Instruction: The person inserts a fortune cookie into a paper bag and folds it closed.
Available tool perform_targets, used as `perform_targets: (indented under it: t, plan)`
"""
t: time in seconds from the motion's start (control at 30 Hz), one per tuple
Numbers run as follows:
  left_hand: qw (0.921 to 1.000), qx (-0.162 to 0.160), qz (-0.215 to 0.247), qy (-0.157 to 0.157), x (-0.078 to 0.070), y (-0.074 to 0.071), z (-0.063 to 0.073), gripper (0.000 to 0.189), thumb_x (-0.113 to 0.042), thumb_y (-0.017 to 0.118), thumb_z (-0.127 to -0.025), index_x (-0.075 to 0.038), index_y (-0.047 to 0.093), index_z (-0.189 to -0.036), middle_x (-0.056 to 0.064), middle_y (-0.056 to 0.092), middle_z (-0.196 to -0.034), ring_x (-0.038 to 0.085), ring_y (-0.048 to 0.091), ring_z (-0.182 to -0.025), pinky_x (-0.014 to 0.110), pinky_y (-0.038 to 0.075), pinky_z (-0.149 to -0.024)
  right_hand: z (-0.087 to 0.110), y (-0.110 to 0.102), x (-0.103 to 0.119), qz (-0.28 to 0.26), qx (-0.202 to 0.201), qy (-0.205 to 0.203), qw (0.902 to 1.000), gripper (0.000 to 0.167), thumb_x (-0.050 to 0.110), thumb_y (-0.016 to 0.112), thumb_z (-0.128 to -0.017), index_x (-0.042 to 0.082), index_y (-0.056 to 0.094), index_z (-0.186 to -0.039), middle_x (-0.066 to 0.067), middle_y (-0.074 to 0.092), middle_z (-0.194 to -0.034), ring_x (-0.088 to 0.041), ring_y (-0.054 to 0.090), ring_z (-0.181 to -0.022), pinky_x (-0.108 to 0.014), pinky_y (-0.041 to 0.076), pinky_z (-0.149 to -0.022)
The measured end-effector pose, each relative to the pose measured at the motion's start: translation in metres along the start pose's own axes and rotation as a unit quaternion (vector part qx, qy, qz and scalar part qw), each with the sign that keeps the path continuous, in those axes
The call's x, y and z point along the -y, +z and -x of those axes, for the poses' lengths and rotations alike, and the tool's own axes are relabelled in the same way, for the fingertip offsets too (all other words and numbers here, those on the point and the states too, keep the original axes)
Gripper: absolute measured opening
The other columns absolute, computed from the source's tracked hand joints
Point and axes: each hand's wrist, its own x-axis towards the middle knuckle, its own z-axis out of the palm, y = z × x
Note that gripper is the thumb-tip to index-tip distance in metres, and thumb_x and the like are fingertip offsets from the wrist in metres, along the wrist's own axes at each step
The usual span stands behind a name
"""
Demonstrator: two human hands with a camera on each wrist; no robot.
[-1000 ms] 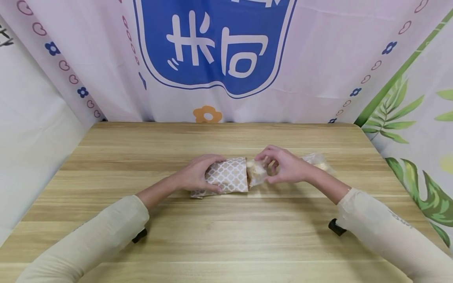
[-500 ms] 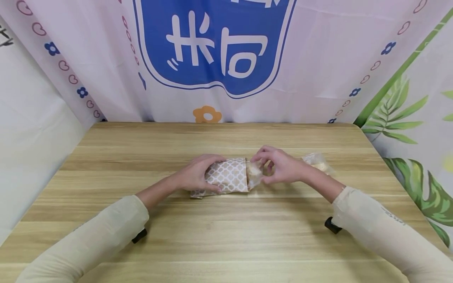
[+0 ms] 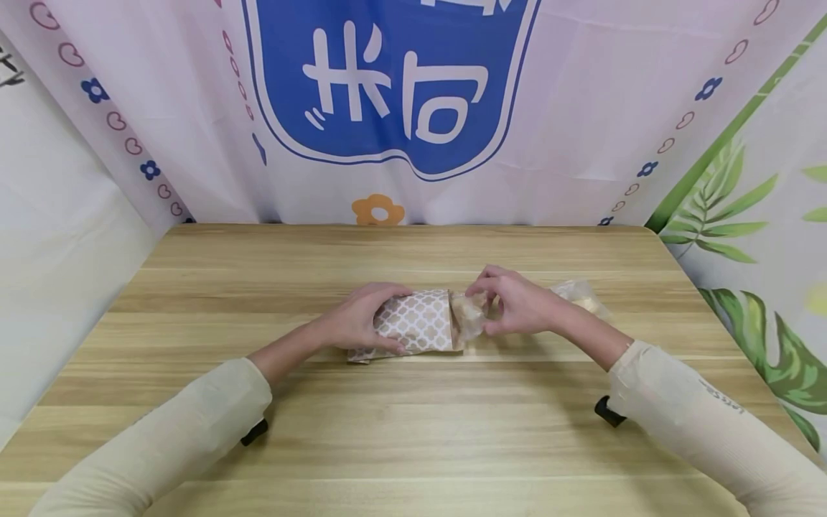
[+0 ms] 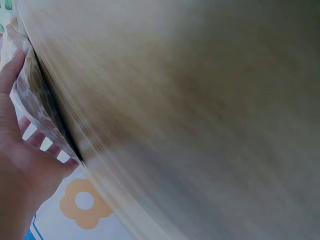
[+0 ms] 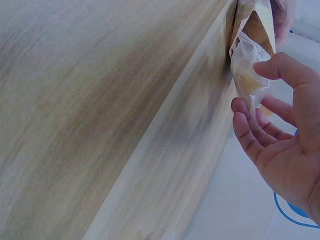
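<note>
A paper bag with a white lattice pattern on tan lies flat mid-table, its mouth facing right. My left hand grips its closed end, thumb on the near side and fingers on the far side. At the mouth, my right hand pinches a clear plastic packet with something pale yellow inside. In the right wrist view, the thumb presses on the packet, whose far end sits in the gaping bag mouth. What else the bag contains is hidden.
Another clear packet with pale contents lies behind the right wrist, partly covered by it. The wooden table reaches back to a printed curtain. Black wrist mounts hang under both sleeves.
My right hand shifted slightly left toward the bag, then a little back right with the packet. The bag's lower lip now spreads further out at the mouth. The left hand stays put.
</note>
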Motion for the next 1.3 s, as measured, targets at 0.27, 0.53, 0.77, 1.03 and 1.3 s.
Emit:
perform_targets:
  t: [0.27, 0.53, 0.77, 1.03, 1.3]
  plan:
    - [1.0, -0.003, -0.001, 0.001, 0.0025, 0.0027, -0.0007, 0.099, -0.05, 0.094, -0.07, -0.006, 0.052, -0.148, 0.015, 0.052, -0.153, 0.036, 0.046, -0.142, 0.057, 0.033, -0.119, 0.001, 0.0004, -0.0003, 0.001, 0.011, 0.014, 0.9998, 0.051, 0.004, 0.079, -0.079, -0.003, 0.066, -0.127, -0.013, 0.059, -0.114, -0.02, 0.066, -0.091, -0.038, 0.059, -0.08]
    - [1.0, 0.0, 0.002, -0.004, 0.0008, 0.0025, -0.0006, 0.099, -0.049, 0.094, -0.07, -0.005, 0.052, -0.148, 0.016, 0.052, -0.154, 0.037, 0.046, -0.142, 0.058, 0.032, -0.12, 0.0017, 0.0006, 0.0002, -0.008, 0.008, 0.018, 0.9998, 0.051, 0.004, 0.08, -0.079, -0.003, 0.066, -0.127, -0.015, 0.06, -0.116, -0.021, 0.066, -0.091, -0.039, 0.06, -0.082]
    - [1.0, -0.001, 0.0, -0.003, -0.0004, 0.0018, -0.0003, 0.099, -0.048, 0.094, -0.07, -0.005, 0.052, -0.148, 0.016, 0.052, -0.153, 0.037, 0.045, -0.143, 0.057, 0.032, -0.12, 0.0004, 0.0004, 0.0011, -0.035, -0.007, 0.018, 0.9992, 0.053, 0.003, 0.083, -0.078, -0.003, 0.065, -0.128, -0.016, 0.06, -0.117, -0.02, 0.068, -0.092, -0.04, 0.06, -0.086]
    - [1.0, -0.002, 0.004, -0.002, -0.0004, 0.0009, 0.0004, 0.099, -0.047, 0.094, -0.07, -0.005, 0.052, -0.148, 0.016, 0.052, -0.153, 0.037, 0.045, -0.143, 0.057, 0.032, -0.12, -0.0015, 0.0011, 0.0029, -0.055, -0.028, 0.006, 0.9981, 0.053, 0.003, 0.086, -0.078, -0.003, 0.065, -0.126, -0.014, 0.062, -0.116, -0.021, 0.068, -0.091, -0.042, 0.061, -0.081]
    - [1.0, -0.006, 0.001, 0.003, -0.0009, -0.0001, 0.0008, 0.097, -0.047, 0.093, -0.071, -0.004, 0.052, -0.148, 0.018, 0.052, -0.152, 0.039, 0.047, -0.141, 0.059, 0.034, -0.118, -0.0072, 0.0061, 0.0031, -0.079, -0.031, 0.001, 0.9964, 0.052, 0.002, 0.086, -0.077, -0.003, 0.066, -0.124, -0.016, 0.063, -0.115, -0.021, 0.068, -0.09, -0.042, 0.061, -0.077]
